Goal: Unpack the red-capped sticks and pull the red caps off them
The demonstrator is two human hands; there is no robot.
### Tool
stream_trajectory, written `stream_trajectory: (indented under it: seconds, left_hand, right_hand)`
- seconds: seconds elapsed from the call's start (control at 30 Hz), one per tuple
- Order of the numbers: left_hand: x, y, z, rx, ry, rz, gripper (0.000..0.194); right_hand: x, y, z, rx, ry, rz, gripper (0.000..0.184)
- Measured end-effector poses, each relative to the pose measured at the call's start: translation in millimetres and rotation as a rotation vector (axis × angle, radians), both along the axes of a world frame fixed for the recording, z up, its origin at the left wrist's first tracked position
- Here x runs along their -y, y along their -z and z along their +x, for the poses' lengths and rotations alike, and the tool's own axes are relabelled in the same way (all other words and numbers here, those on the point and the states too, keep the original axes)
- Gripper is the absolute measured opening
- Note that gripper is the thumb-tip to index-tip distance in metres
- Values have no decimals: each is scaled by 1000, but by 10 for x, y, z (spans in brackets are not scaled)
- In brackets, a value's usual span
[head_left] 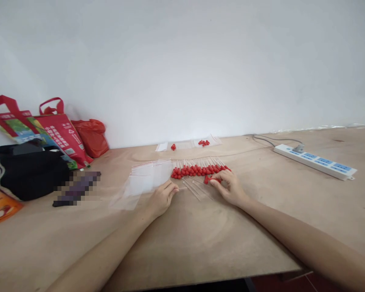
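Note:
My left hand [163,199] is closed in a pinch, with the tip of a thin pale stick [183,188] poking out from its fingers. Thumb and forefinger of my right hand [229,187] close on a small red piece [210,178], partly hidden by the fingertips. Just beyond both hands lies a row of red-tipped pale sticks [197,170], red ends toward me. Several loose, thin pale sticks [195,190] lie between my hands. Clear zip bags [146,178] are spread flat beside my left hand.
Near the wall, small red pieces [204,142] rest on clear bags [185,144]. A white power strip [316,161] with a plugged-in cable lies at right. Shopping bags [59,136], a red plastic bag [91,136] and a black cloth bag [30,170] crowd the left side.

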State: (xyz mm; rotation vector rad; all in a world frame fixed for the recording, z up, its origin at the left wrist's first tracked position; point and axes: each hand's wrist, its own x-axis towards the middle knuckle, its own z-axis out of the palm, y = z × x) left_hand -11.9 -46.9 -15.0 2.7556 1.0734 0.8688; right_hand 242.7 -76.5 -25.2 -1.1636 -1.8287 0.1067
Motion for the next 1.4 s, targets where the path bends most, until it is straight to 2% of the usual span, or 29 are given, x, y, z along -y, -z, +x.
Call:
stream_trajectory:
  seconds: [0.1, 0.17, 0.3, 0.43, 0.57, 0.7, 0.87, 0.97, 1.07, 1.13, 1.23, 1.4]
  left_hand:
    - [28, 18, 4, 4, -17, 26, 20]
    - [49, 25, 19, 7, -32, 53, 21]
    - [69, 19, 30, 11, -54, 84, 22]
    - [73, 21, 71, 24, -60, 66, 18]
    - [90, 17, 164, 80, -84, -79, 17]
    - [89, -20, 212, 113, -84, -228, 25]
    - [15, 11, 182, 206, -58, -432, 33]
    - [-24, 58, 185, 253, -34, -521, 36]
    - [-40, 69, 231, 239, -93, -489, 33]
    - [-46, 59, 276, 245, -140, -464, 32]
    - [-52, 40, 343, 250, -174, -446, 32]
    - [-67, 44, 393, 233, -194, -421, 36]
  right_hand:
    - [-116, -11, 60, -182, -6, -96, 21]
    - [-161, -27, 97, -232, 60, -162, 21]
    - [-162, -87, 210, -222, 213, -317, 19]
    - [-137, -132, 274, -127, 257, -367, 5]
    - [-150, -108, 248, -84, 218, -415, 3]
    - [-165, -88, 241, -78, 212, -463, 9]
    - [-142, -133, 274, -18, 284, -449, 14]
    - [-85, -171, 238, 31, 160, -456, 22]
    - [-11, -206, 157, 64, -26, -495, 32]
    - [27, -220, 111, 99, -69, -511, 40]
    - [41, -206, 87, 105, -113, -594, 43]
    - [8, -125, 56, -32, -175, -702, 42]
